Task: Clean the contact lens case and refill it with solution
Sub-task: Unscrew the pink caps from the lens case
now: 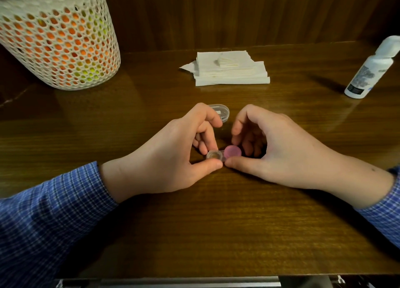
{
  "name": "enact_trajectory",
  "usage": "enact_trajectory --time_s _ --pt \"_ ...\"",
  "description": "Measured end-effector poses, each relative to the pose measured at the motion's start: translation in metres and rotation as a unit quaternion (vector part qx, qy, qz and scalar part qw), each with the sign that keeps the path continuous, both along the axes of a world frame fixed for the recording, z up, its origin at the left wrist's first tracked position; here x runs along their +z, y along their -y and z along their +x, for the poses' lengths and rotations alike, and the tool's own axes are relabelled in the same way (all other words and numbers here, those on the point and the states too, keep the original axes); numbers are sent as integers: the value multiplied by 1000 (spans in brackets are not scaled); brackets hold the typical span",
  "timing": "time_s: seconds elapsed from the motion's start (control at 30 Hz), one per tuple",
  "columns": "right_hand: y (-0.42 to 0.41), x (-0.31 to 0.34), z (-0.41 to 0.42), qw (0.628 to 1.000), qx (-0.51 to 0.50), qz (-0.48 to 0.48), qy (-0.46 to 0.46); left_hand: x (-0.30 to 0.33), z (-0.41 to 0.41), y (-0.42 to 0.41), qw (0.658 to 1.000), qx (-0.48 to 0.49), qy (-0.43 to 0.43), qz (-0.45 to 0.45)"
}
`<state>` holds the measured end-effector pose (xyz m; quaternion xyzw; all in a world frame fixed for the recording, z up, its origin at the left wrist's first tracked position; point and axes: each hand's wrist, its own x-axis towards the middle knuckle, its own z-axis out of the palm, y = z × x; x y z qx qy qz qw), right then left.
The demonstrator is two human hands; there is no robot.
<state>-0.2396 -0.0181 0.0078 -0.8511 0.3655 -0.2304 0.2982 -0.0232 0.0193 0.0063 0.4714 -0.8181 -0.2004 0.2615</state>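
Pinching lens case [223, 154] with both hands, left hand [173, 155], right hand [275, 149], tissues [231, 71], bottle [368, 71], basket [58, 39] beyond.

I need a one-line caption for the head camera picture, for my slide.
Left hand and right hand pinch a contact lens case on the table, pink cap on.

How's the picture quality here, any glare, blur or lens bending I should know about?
Head view: dim, warm light; soft glare streaks on the glossy table; wide-angle bending tilts the bottle and basket at the edges; the lens case between the left hand and right hand looks slightly soft.
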Motion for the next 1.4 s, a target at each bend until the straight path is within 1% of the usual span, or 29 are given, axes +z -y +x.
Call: enact_trajectory --time_s 0.13,0.37,0.53,0.6,0.7,0.77,0.8,0.83,0.93,1.0,1.07,1.17,1.2,1.3,1.4 --pt "0 -1 -2 999 23 16 19 -1 0 0 1000 -2 -6 2" --pt "1 -4 0 1000 11 6 12 -1 0 1 1000 -1 -2 -5" --pt "3 -5 -4 998 39 19 33 -2 0 1 1000 -2 -10 -2" --pt "5 -3 -6 997 45 32 51 -2 0 1 1000 -4 -7 -4" --pt "15 3 -13 989 45 93 110 -2 0 1 1000 -7 -6 -8" --pt "24 10 -21 975 26 135 173 -2 1 1 1000 -10 -8 -10" --pt "29 12 -26 970 12 144 195 -2 1 1 1000 -11 -10 -10" --pt "33 14 -30 971 -3 137 198 -3 1 0 1000 -12 -12 -10" --pt "46 14 -43 990 -53 68 114 -3 1 0 1000 -11 -16 -10" --pt "50 12 -48 991 -70 68 87 -4 1 0 1000 -11 -18 -10" --pt "49 11 -48 993 -64 71 74 -4 1 0 1000 -10 -19 -10" --pt "48 8 -46 998 -51 17 13 -4 1 0 1000 -10 -21 -8" --pt "49 7 -46 999 -52 10 -3 -4 1 0 1000 -10 -20 -8" --pt "51 4 -46 998 -50 37 -20 -4 1 0 1000 -11 -17 -13" --pt "53 2 -47 997 -45 24 -50 -4 1 0 1000 -12 -16 -15"
